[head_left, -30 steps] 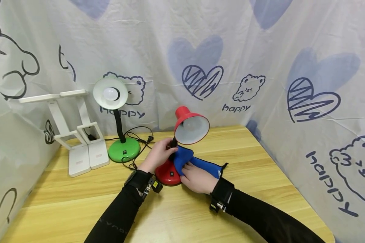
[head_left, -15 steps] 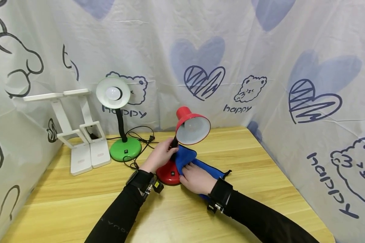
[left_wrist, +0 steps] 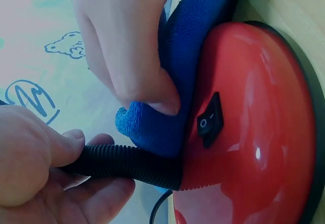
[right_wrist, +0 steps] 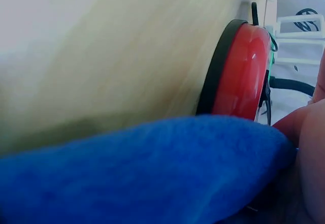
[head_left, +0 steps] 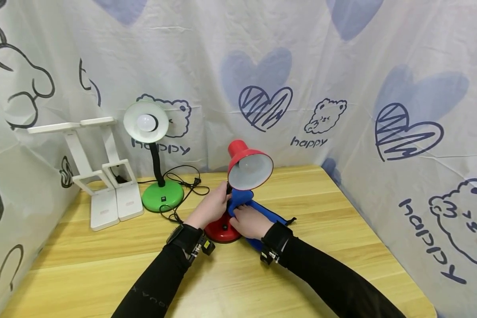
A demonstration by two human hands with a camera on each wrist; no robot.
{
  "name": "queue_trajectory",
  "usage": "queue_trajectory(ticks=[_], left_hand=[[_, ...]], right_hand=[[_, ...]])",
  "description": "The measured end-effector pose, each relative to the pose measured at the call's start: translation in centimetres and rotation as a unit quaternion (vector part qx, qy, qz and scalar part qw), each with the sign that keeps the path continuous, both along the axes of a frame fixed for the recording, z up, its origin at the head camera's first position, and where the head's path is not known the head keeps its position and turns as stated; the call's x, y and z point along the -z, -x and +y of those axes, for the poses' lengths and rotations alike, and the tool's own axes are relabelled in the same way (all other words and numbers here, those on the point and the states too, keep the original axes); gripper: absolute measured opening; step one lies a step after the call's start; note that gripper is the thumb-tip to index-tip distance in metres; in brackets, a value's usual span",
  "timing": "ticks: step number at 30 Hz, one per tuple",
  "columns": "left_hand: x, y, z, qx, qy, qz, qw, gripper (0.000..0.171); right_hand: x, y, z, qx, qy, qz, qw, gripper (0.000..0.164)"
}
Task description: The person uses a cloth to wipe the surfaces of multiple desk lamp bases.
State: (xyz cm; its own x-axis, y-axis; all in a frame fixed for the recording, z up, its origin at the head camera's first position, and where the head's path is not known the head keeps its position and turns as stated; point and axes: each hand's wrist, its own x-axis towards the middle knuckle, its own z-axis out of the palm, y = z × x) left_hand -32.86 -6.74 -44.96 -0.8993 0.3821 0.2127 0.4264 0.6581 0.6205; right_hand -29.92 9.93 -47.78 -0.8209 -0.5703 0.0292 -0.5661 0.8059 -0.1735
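Note:
A red desk lamp stands on the wooden table, its shade tilted so the white inside and bulb face right and forward. My left hand grips its black ribbed neck, thumb on one side and fingers on the other. Curled fingers of my right hand hold a blue cloth against the red base, close by the foot of the neck. A black rocker switch sits on the base near the cloth. The cloth's loose end trails over the table beneath my right hand.
To the left stand a green desk lamp and two white folding lamps. A black cord with a plug lies coiled between the green and red lamps. A patterned curtain hangs around the table.
My right hand has shifted a little left toward the lamp's neck, drawing the cloth along and folding its top corner down. My left hand keeps its grip on the neck.

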Motion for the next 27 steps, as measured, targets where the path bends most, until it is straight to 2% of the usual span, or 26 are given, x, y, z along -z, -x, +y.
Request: queue_trajectory(ticks=[3, 11, 16, 21, 27], left_hand=[[0.0, 0.1, 0.1, 0.0, 0.004, -0.002, 1.0, 0.02], [-0.1, 0.0, 0.0, -0.003, -0.005, -0.004, 1.0, 0.016], [0.0, 0.0, 0.2, -0.001, -0.003, 0.003, 1.0, 0.015], [0.0, 0.0, 0.1, 0.002, 0.0, 0.008, 1.0, 0.015], [0.1, 0.1, -0.1, 0.009, -0.009, -0.004, 0.9999, 0.016]], right_hand=[[-0.1, -0.9, 0.5, -0.004, -0.002, 0.011, 1.0, 0.03], [-0.9, -4.8, 1.5, -0.042, 0.002, 0.063, 0.997, 0.026], [-1.3, -6.5, 2.0, -0.056, 0.001, 0.091, 0.994, 0.024], [-1.2, -6.6, 1.9, -0.057, 0.003, 0.085, 0.995, 0.024], [-0.8, -4.6, 1.4, -0.049, -0.002, 0.056, 0.997, 0.026]])
